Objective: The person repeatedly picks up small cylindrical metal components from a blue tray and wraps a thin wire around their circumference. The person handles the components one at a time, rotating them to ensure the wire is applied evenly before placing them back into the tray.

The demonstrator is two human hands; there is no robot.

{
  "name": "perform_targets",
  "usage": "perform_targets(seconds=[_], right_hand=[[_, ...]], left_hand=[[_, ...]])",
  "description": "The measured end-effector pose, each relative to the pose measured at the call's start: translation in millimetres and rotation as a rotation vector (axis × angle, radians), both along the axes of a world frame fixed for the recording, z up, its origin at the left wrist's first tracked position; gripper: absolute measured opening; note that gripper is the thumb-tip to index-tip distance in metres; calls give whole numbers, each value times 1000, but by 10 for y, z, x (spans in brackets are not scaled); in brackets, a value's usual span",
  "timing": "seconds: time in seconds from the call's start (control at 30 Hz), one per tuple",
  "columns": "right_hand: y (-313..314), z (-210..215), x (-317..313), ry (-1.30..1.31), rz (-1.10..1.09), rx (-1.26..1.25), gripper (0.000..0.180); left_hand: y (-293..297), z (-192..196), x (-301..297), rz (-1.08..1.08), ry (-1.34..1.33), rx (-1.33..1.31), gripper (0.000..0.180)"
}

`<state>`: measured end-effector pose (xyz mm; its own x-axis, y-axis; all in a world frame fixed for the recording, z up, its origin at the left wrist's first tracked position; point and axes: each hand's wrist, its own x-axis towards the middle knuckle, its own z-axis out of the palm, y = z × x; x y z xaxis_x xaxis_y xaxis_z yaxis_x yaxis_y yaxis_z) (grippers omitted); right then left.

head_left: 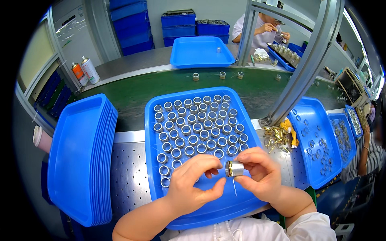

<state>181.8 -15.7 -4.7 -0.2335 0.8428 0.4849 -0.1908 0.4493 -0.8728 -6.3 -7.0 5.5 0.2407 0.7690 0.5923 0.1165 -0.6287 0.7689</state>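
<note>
Nearest the camera, the right hand pinched one small metal cylinder between thumb and fingers, holding it on its side above the near part of the blue tray. The left hand met it from the other side, its fingertips drawn together at the cylinder's brass-coloured end, where a thin wire hung down. Behind the hands the tray carried rows of metal rings, roughly sixty, too crowded to count exactly. To the left stood one stack of blue trays; to the right lay a heap of brass parts and three more trays of rings. Farther off, the green belt bore four loose rings, with two spray cans at its left end. Beyond lay one blue tray holding a single ring, and another person worked behind it.
</note>
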Motion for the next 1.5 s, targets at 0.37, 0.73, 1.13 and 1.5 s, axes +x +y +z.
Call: perform_targets(seconds=[0.37, 0.73, 1.13, 1.5], right_hand=[[-9, 64, 4, -450, -324, 462, 38], [-15, 45, -51, -496, -318, 648, 38], [-9, 11, -38, -291, -202, 232, 43], [-7, 16, -38, -479, -299, 457, 44]], left_hand=[[42, 15, -8, -57, -8, -116, 14], [-20, -9, -8, 116, 120, 26, 18], [-7, 6, 10, 144, 71, 62, 17], [-13, 13, -20, 169, 149, 48, 17]])
